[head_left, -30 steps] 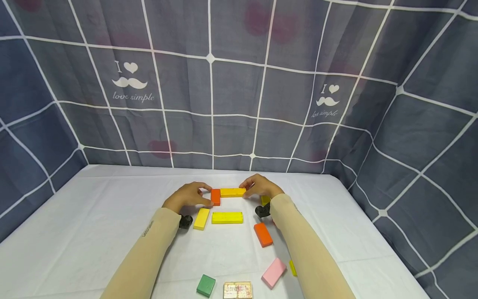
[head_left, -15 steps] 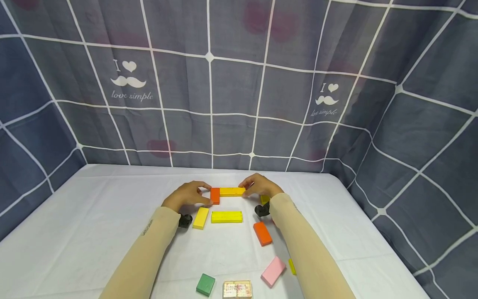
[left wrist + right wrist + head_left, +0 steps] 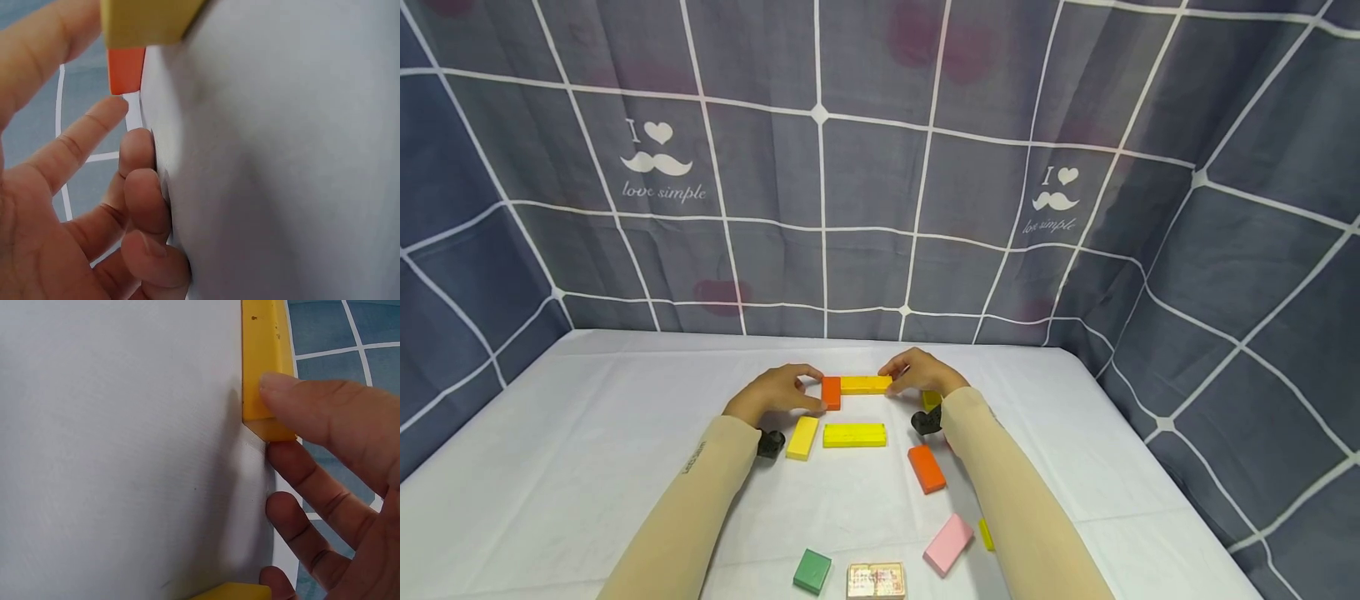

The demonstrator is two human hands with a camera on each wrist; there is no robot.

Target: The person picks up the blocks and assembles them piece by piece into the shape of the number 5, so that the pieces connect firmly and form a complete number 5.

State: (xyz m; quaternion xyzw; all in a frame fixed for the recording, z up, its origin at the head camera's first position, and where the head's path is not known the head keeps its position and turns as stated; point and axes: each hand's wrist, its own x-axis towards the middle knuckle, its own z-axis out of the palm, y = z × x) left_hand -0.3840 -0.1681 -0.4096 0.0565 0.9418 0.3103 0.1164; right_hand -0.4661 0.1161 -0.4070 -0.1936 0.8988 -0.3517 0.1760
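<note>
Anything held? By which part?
Right hand pinches the amber block by its right end. Left hand is at the left side of the orange-red block; grip unclear.

Both forearms [image 3: 688, 508] stretch forward, angling inward! The left grip [image 3: 777, 391] holds, thumb [image 3: 47, 50] and index finger [image 3: 81, 137] parted; opposite, the right grip [image 3: 923, 372] pinches, its remaining fingers [image 3: 290, 517] loosely bent.

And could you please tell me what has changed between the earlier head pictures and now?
Nothing has visibly moved, been taken hold of or let go; the head view only shifts slightly as a whole. The left hand stays at the orange block, the right hand at the right end of the amber block. The pink block and green block lie as before.
</note>
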